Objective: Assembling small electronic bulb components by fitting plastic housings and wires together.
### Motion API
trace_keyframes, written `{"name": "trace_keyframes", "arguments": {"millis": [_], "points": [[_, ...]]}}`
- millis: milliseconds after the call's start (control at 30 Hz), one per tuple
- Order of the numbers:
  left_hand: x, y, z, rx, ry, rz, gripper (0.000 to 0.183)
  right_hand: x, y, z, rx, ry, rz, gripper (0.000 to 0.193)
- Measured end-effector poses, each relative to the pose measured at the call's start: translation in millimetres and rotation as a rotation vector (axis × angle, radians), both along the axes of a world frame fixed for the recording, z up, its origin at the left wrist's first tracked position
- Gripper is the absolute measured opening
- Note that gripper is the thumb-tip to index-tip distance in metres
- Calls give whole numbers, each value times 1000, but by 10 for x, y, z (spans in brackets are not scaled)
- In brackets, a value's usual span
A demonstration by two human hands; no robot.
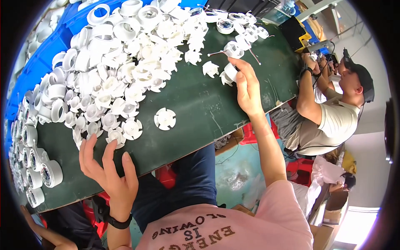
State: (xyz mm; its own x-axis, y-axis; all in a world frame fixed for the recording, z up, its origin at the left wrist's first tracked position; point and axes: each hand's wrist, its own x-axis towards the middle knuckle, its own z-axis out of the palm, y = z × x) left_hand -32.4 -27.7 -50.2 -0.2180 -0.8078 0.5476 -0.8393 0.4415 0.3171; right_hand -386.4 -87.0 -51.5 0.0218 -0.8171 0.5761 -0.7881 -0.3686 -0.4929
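Observation:
My left hand (109,173) reaches over the near table edge with its fingers spread. Its fingertips are beside the white fan wheels (115,136) at the front of the heap, and no object shows in its grasp. Farther right, my right hand (249,93) has its finger and thumb closed on a white fan wheel (230,71) with a smooth round hub. Just beyond its fingertips lies a white round motor part (234,49) with thin wires. Another loose fan wheel (210,69) rests left of that hand, and a flat-lying one (165,119) sits mid-table.
A large heap of white rings and fan wheels (125,54) covers the left of the green table (200,112). Blue bins (62,39) line the far side. Assembled round units (51,173) stand at the left end. A co-worker (329,112) sits at the right.

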Motion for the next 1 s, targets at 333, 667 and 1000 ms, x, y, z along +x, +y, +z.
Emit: {"name": "trace_keyframes", "arguments": {"millis": [333, 667, 1000], "points": [[-18, -25, -31, 46, -10, 17, 31, -25, -27, -13, 80, -89, 9, 43], [-46, -41, 71, 93, -26, -1, 29, 243, 42, 103, 99, 484, -171, 40], [20, 354, 324, 431, 717, -543, 21, 579, 170, 422, 156, -135, 35, 45]]}}
